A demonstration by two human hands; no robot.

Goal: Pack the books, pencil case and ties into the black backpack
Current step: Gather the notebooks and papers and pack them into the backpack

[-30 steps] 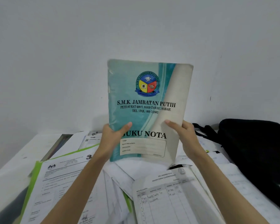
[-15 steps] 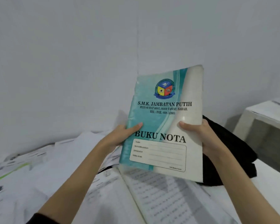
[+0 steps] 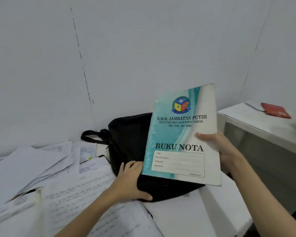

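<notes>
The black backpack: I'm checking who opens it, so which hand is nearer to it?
Left. The left hand rests on the black backpack at its near edge; the right hand holds the notebook above it.

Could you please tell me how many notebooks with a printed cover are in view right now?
1: the teal Buku Nota notebook, held upright by the right hand in front of the black backpack. Others may lie hidden under the loose papers.
</notes>
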